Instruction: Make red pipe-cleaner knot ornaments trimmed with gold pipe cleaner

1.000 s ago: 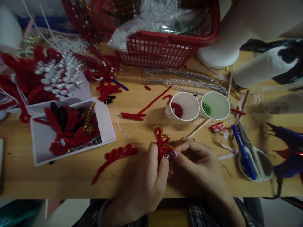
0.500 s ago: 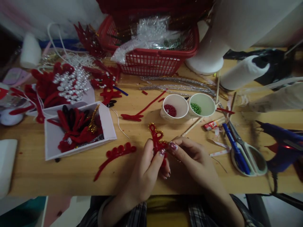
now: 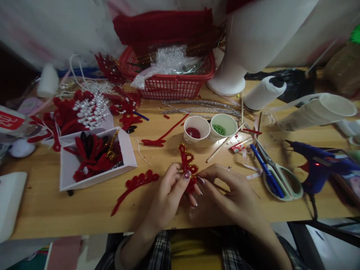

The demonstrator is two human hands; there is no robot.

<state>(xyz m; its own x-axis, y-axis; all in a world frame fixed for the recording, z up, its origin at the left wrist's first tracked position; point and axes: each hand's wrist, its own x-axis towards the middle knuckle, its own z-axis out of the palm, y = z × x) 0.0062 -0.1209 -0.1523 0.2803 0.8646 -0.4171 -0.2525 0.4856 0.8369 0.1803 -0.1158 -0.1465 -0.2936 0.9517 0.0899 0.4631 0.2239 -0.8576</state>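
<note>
My left hand (image 3: 171,191) grips a red fuzzy pipe-cleaner ornament (image 3: 184,159) between thumb and fingers, its looped end pointing up and away from me. Gold tinsel trim (image 3: 192,167) runs along the loops' edge. At the ornament's lower right side, my right hand (image 3: 225,187) pinches with thumb and forefinger; a loose length of gold tinsel shows under its palm. The exact pinch point is partly hidden by the fingertips. Left of my hands, a scalloped red pipe-cleaner piece (image 3: 140,182) lies on the wooden table (image 3: 92,213).
Beyond my hands stand paper cups of red beads (image 3: 197,123) and green beads (image 3: 225,122). A white box (image 3: 98,180) of red pieces sits left. Scissors (image 3: 284,180), a blue pen (image 3: 266,168) and a blue glue gun (image 3: 317,161) lie right. A red basket (image 3: 171,86) stands behind.
The camera view has shifted, showing more of the right side and back. My right fingers have moved slightly down the ornament's edge, while my left hand keeps its grip.
</note>
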